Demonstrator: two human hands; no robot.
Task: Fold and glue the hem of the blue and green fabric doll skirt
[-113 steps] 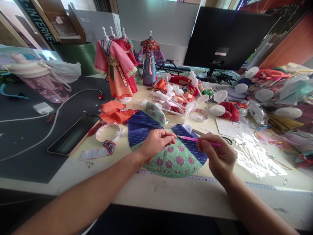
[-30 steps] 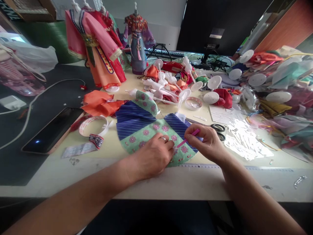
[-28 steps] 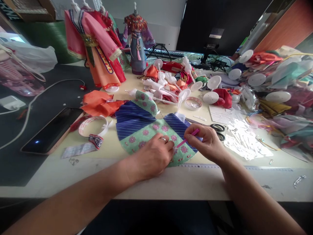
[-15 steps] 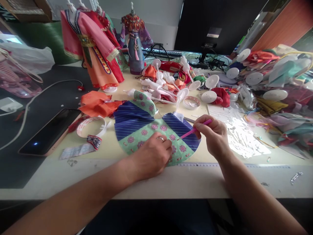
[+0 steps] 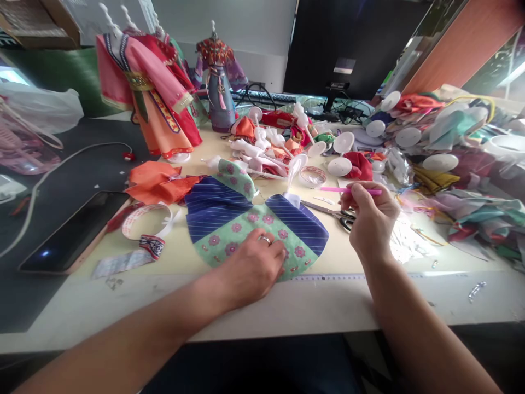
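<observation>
A round piece of cloth point(image 5: 223, 205) with green flowered and blue striped panels lies flat on the table. My left hand point(image 5: 256, 262), a ring on one finger, rests on its green part with the fingers curled and pressed together; whether anything is under them is hidden. To the right of the cloth, my right hand point(image 5: 371, 219) is raised, pinching a thin pink stick point(image 5: 333, 189) that points left, clear of the cloth. Black-handled scissors point(image 5: 328, 210) lie on the table, partly behind my right hand.
Dressed doll figures point(image 5: 143, 82) stand at the back left, near orange cloth point(image 5: 158, 183). A phone point(image 5: 77, 232) and tape roll point(image 5: 143, 219) lie left. White stands and garments point(image 5: 283, 145) are heaped behind. White pieces point(image 5: 410, 241) lie right; a ruler point(image 5: 340, 277) runs along the front.
My right hand has lifted the pink stick off the cloth and moved it up and right, turning it nearly level. The scissors now show more. My left hand remains on the cloth.
</observation>
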